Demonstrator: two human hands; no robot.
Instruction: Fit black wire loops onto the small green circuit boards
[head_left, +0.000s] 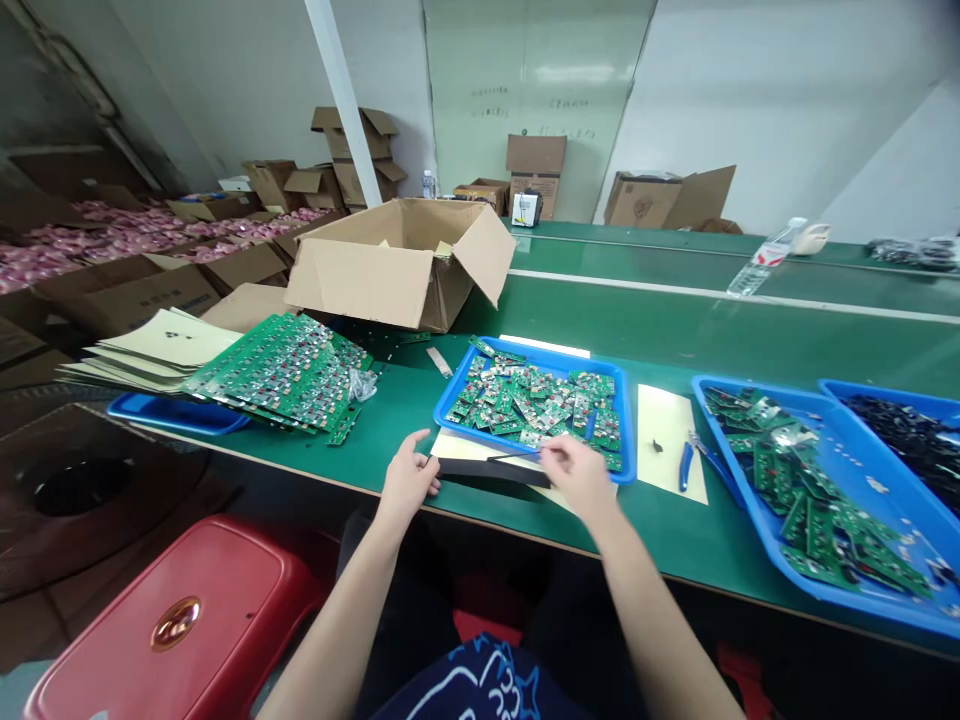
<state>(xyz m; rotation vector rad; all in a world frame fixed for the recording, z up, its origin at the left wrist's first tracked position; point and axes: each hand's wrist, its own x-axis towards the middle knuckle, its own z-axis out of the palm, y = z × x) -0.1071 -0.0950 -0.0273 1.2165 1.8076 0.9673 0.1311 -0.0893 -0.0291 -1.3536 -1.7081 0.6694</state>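
My left hand (407,478) is closed on the left end of a flat, wide black strip (480,470) at the table's front edge. The fingers of my right hand (579,476) pinch a thin black strip (514,457) just above the wide one; whether the two are joined I cannot tell. Under them lies a cream paper sheet (454,446). Right behind my hands is a blue tray (438,405) full of small green circuit boards (517,395).
Stacked circuit panels (277,375) and cream sheets (161,345) lie left. An open cardboard box (360,280) stands behind. On the right are blue-handled cutters (686,465), another blue tray (840,440) with boards, and a tray of black parts (900,430). A red stool (225,590) is lower left.
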